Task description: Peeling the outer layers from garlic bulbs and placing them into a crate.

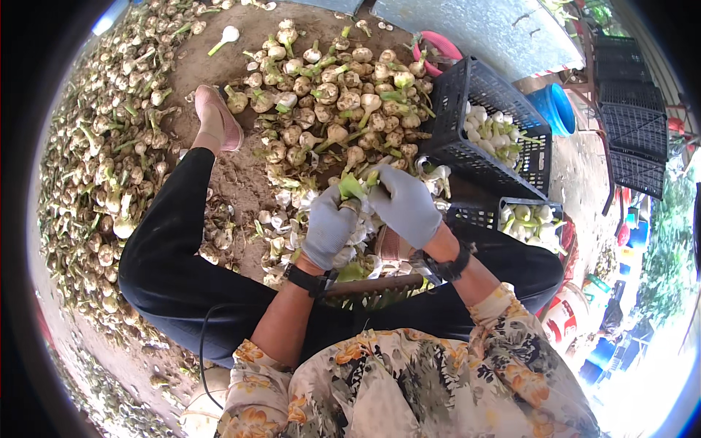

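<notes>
My left hand (330, 223), in a pale grey glove, is closed around a garlic plant whose bulb is mostly hidden by the fingers. A light green leaf sheath (351, 187) sticks out above the thumb. Just beside it, my gloved right hand (409, 203) pinches a green stem piece (373, 178) between thumb and fingers. Both hands are over a litter of white garlic skins (282, 219) between my legs. Beyond my fingertips lies a heap of soil-stained garlic bulbs (328, 93) with cut stems.
A black plastic crate (482, 159) at the right holds peeled white garlic (493, 131); a second crate (476, 214) with more stands nearer my knee. A pink basket (441, 49) and a blue bucket (553, 109) are behind them. Unpeeled garlic (104, 164) spreads along the left. A wooden bar (375, 286) crosses my lap.
</notes>
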The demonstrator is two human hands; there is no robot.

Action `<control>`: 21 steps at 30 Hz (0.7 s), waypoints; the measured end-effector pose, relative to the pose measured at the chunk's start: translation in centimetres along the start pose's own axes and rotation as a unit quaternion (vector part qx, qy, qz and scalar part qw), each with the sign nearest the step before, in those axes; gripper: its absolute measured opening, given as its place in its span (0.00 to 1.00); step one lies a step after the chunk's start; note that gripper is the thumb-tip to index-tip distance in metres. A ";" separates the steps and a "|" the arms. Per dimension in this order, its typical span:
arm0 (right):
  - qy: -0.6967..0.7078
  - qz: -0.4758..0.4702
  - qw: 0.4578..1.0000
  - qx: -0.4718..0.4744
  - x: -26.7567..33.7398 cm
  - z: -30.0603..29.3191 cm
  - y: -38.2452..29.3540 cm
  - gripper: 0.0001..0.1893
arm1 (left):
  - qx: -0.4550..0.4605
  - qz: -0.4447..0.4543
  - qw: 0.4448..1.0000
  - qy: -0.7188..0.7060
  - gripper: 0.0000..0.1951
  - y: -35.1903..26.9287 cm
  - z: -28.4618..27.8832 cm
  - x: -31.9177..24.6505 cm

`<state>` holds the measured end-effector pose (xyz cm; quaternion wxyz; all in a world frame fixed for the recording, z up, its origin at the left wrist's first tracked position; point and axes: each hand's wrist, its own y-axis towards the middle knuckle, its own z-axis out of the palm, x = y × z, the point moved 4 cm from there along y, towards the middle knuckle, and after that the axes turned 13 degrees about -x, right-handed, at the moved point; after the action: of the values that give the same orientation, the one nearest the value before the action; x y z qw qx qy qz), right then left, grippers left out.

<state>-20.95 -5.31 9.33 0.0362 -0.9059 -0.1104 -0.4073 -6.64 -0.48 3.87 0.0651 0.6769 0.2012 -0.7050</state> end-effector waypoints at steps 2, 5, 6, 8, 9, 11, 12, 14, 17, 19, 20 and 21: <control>0.103 -0.003 0.994 -0.036 -0.9 -0.4 0.6 0.09 | -0.031 0.010 0.998 0.058 0.09 0.7 -0.3 -0.5; 0.490 0.226 0.835 0.113 -2.2 -1.1 0.5 0.09 | -0.062 -0.134 0.984 0.103 0.08 1.9 -1.9 0.3; 0.410 0.181 0.891 0.076 -1.8 -0.7 0.1 0.12 | -0.049 -0.157 0.982 0.090 0.08 2.0 -2.0 1.4; 0.312 0.161 0.936 0.004 -2.7 -0.2 0.3 0.14 | -0.058 -0.205 0.976 -0.032 0.11 2.2 -1.3 3.7; 0.262 0.151 0.953 -0.030 -3.4 0.2 0.3 0.16 | -0.087 -0.214 0.972 -0.050 0.11 2.3 -2.0 4.8; 0.183 0.195 0.963 -0.030 -6.8 -0.4 -0.2 0.18 | -0.130 -0.240 0.958 -0.089 0.12 2.6 -2.2 5.2; 0.125 0.200 0.972 -0.008 -8.3 -0.5 -0.6 0.19 | -0.146 -0.244 0.954 -0.097 0.11 2.9 -2.6 5.4; 0.065 0.174 0.983 0.004 -9.9 1.1 -1.4 0.18 | -0.161 -0.216 0.963 -0.027 0.11 4.5 -5.8 6.2; -0.068 0.040 0.996 0.046 -8.9 2.9 -1.1 0.16 | -0.177 -0.096 0.970 0.136 0.12 5.5 -9.0 5.3; -0.071 -0.019 0.996 0.045 -6.7 4.5 -0.6 0.15 | -0.183 -0.069 0.958 0.210 0.14 5.4 -10.5 5.0; -0.102 -0.033 0.992 0.068 -5.4 5.4 0.1 0.15 | -0.177 -0.087 0.951 0.239 0.14 5.3 -11.1 5.5; -0.132 -0.049 0.986 0.091 -4.2 6.8 0.7 0.16 | -0.170 -0.106 0.943 0.267 0.15 5.2 -11.8 6.1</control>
<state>-18.57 -5.65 1.71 0.0833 -0.9382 -0.1947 -0.2736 5.71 0.27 -3.15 0.0481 0.7942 0.3987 -0.4561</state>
